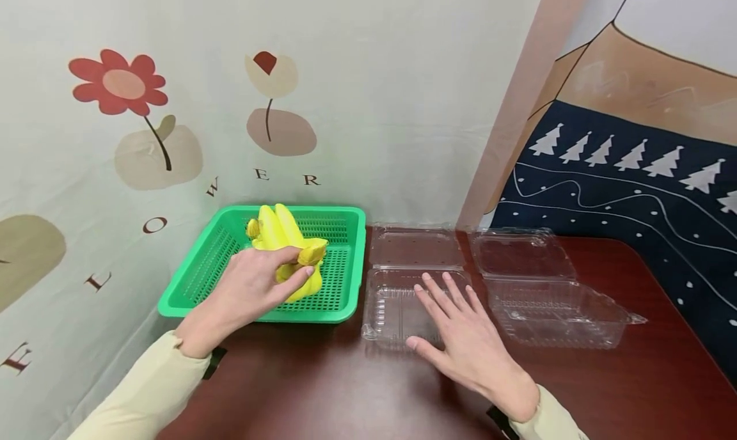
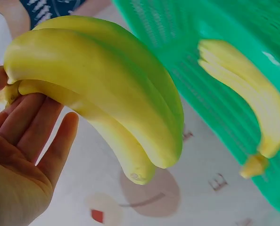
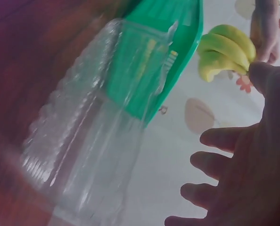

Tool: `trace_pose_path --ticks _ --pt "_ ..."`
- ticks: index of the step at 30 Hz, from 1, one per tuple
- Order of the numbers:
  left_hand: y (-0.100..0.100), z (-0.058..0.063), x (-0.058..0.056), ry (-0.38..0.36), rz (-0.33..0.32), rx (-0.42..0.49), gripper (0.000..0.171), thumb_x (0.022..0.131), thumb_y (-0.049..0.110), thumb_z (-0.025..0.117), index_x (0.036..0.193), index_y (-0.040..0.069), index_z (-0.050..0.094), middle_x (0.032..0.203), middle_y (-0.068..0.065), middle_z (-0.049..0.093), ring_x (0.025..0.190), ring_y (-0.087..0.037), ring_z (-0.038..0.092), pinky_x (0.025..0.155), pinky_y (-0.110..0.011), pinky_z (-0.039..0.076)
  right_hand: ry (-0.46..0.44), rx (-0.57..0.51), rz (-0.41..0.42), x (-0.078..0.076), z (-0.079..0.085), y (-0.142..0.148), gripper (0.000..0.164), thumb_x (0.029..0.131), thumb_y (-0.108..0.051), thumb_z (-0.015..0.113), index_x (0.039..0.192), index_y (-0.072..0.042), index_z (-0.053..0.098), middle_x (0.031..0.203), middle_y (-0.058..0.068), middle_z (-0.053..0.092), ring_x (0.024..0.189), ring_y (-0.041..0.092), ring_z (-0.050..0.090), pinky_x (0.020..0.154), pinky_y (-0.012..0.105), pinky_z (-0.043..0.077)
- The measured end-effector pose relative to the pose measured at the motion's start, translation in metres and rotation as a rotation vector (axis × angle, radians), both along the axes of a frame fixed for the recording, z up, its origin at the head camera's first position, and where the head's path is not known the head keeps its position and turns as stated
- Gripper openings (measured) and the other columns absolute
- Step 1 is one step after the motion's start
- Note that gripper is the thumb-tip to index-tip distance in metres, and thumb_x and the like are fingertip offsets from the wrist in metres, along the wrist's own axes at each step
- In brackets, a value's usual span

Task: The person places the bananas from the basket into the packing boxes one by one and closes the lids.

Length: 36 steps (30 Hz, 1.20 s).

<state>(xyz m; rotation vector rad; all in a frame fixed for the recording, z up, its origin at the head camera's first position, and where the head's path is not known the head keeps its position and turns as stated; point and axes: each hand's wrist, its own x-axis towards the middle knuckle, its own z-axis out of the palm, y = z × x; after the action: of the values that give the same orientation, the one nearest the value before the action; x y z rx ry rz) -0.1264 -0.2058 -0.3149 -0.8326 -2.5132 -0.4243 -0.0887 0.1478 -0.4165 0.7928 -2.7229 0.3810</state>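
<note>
My left hand (image 1: 244,290) pinches a bunch of yellow bananas (image 2: 97,80) by its stem, over the green basket. Its fingers lie under the stem end, and the fruit hangs away from the palm. Another banana bunch (image 2: 253,94) rests in the green basket (image 1: 345,309), partly covered in the head view by the held one and the hand. My right hand (image 1: 460,337), fingers straight and spread, is over a clear plastic clamshell box (image 1: 386,312) with its lid folded back; whether it touches the box I cannot tell.
A second clear clamshell box (image 1: 558,312), lid open, stands to the right on the dark red table (image 1: 322,389). Behind the table hangs a pale cloth (image 1: 391,94) printed with flowers and letters. A dark blue cloth with white trees (image 1: 622,178) borders the right side.
</note>
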Motion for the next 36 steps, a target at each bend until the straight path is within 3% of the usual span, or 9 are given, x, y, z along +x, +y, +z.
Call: trace_pose_path --ticks 8,20,27,36 --pt "0.045 0.007 -0.002 0.005 -0.116 0.028 0.010 0.090 0.021 0.077 0.087 0.014 0.070 0.061 0.011 0.053 0.051 -0.005 0.041 0.046 -0.024 0.033 -0.064 -0.032 -0.053 0.003 -0.008 0.021 0.082 0.098 -0.065 0.056 0.160 -0.015 0.041 0.170 0.003 0.027 0.156 0.034 0.023 0.119 0.062 0.027" --pt "0.115 -0.003 -0.001 0.061 -0.238 -0.033 0.017 0.090 0.028 0.078 0.088 0.013 0.071 0.063 0.008 0.060 0.050 -0.007 0.045 0.048 -0.025 0.037 -0.152 -0.063 -0.101 0.008 -0.019 0.041 0.083 0.098 -0.063 0.058 0.162 -0.013 0.038 0.170 0.006 0.025 0.155 0.036 0.024 0.119 0.061 0.030" --pt "0.147 -0.020 0.005 0.016 -0.287 -0.042 0.017 0.093 0.029 0.074 0.093 0.012 0.075 0.062 0.008 0.061 0.048 -0.004 0.044 0.045 -0.018 0.032 -0.160 -0.077 -0.119 0.011 -0.024 0.046 0.083 0.098 -0.061 0.060 0.161 -0.012 0.039 0.170 0.006 0.026 0.155 0.038 0.025 0.118 0.060 0.031" --pt "0.179 -0.043 0.012 0.010 -0.254 -0.074 0.020 0.093 0.034 0.072 0.095 0.014 0.076 0.062 0.009 0.060 0.048 -0.008 0.047 0.044 -0.022 0.035 -0.179 -0.087 -0.141 0.012 -0.029 0.051 0.082 0.097 -0.064 0.058 0.154 -0.005 0.049 0.168 0.012 0.028 0.154 0.039 0.026 0.116 0.060 0.035"
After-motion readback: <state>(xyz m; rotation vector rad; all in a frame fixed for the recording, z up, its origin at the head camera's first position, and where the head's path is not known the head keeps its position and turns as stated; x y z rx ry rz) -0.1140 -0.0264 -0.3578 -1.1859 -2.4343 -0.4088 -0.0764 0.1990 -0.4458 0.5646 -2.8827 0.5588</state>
